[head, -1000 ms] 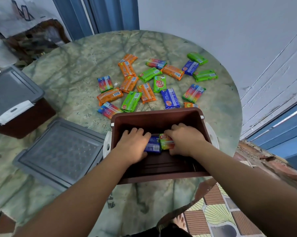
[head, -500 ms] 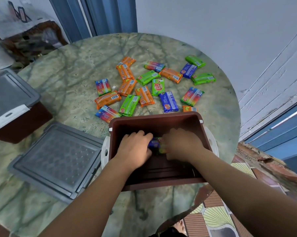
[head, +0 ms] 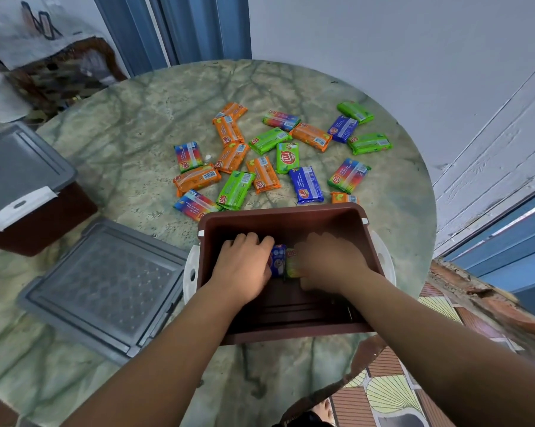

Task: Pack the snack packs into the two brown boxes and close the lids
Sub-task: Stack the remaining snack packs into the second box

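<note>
Early stage. Both hands are inside the open brown box point(head: 290, 217) at lower centre: left hand point(head: 244, 266) curls onto a blue pack point(head: 277, 261), right hand point(head: 330, 263) is blurred on a green pack point(head: 292, 263), grip unclear. About nineteen snack packs point(head: 272, 155) remain loose on the table point(head: 121, 143), mid-frame. Its grey lid point(head: 106, 285) lies off, lower left. Second box point(head: 29, 186), far left, has its lid on.

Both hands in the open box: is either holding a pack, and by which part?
Left hand covers the blue pack, right hand the green pack, each by its outer side; actual grip cannot be told.
</note>
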A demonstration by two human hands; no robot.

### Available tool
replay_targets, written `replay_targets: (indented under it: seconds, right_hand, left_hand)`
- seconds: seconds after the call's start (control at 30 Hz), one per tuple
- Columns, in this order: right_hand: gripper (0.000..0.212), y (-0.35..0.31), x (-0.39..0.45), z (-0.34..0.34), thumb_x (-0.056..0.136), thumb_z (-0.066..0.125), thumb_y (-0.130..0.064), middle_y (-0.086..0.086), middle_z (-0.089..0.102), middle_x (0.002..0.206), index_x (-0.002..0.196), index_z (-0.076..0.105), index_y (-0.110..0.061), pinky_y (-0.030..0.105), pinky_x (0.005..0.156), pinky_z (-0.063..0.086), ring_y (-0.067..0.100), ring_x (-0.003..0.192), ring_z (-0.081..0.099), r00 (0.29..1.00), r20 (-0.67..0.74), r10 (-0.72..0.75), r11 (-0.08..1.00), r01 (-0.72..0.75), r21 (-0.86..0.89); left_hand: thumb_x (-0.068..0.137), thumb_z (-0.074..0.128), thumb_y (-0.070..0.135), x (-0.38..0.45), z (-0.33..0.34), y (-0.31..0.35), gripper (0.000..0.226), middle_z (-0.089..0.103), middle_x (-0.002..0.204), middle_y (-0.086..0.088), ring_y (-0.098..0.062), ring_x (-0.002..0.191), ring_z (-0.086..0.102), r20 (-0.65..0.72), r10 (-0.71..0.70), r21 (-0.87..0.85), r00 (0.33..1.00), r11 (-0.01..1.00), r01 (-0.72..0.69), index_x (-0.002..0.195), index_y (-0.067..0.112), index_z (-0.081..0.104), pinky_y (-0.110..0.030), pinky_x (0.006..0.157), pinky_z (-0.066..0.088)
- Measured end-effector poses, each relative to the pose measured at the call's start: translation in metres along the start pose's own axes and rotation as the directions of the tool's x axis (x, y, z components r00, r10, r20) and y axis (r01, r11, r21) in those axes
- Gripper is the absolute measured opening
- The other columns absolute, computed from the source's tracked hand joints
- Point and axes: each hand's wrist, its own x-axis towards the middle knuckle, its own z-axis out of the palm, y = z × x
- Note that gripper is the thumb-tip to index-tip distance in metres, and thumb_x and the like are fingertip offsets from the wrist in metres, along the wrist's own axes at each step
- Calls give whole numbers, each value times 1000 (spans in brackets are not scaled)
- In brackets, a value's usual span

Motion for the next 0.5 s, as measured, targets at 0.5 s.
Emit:
replay_targets:
  seconds: [0.5]
  right_hand:
    - [78,0,0,-1,78,72,-57,1,53,135,147,48,-31,38,95,46,26,122,51,1000,1,0,1000,0,14]
  left_hand:
    - [86,68,46,-1,-4,4,53,53,124,-3,-27,115,53,55,36,32,998,999,-38,133,26,54,-41,92,44]
